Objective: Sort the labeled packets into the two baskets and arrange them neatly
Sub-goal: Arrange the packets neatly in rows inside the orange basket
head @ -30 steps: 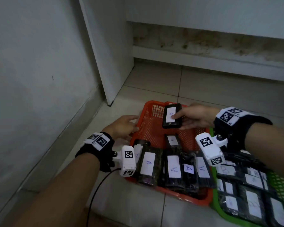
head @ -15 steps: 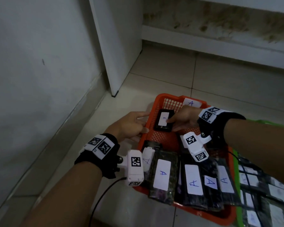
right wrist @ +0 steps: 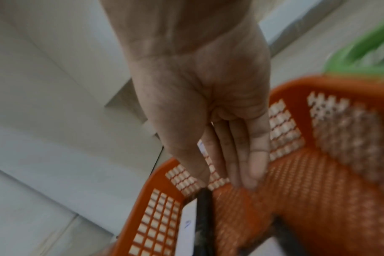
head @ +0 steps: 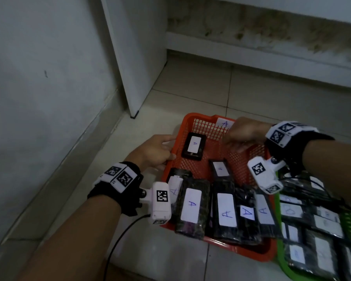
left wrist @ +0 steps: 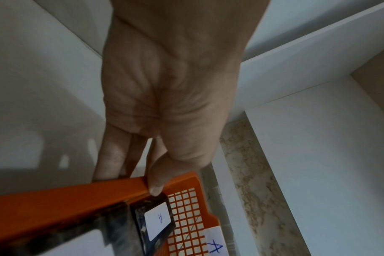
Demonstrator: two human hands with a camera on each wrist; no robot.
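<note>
The orange basket (head: pixel 260 253) sits on the floor with several black packets labelled A in a row (head: pixel 226 211) at its near end. A small A packet (head: pixel 194 146) lies flat in its far left corner, also visible in the left wrist view (left wrist: pixel 157 220). My left hand (head: pixel 170 148) grips the basket's left rim (left wrist: pixel 66 192), thumb over the edge and fingers outside. My right hand (head: pixel 231 138) hovers over the far right of the basket, fingers straight and empty (right wrist: pixel 230 178). The green basket (head: pixel 282 266) at the right holds several more labelled packets.
A white paper tag marked A (head: pixel 224 124) hangs on the orange basket's far wall. A white cabinet panel (head: pixel 138 57) stands on the floor behind the left side, with a wall along the left. Tiled floor (head: pixel 272 94) lies beyond the baskets.
My right hand set the small A packet down in the basket's far left corner, let go of it and drew back to the right. My left hand stayed at the left rim.
</note>
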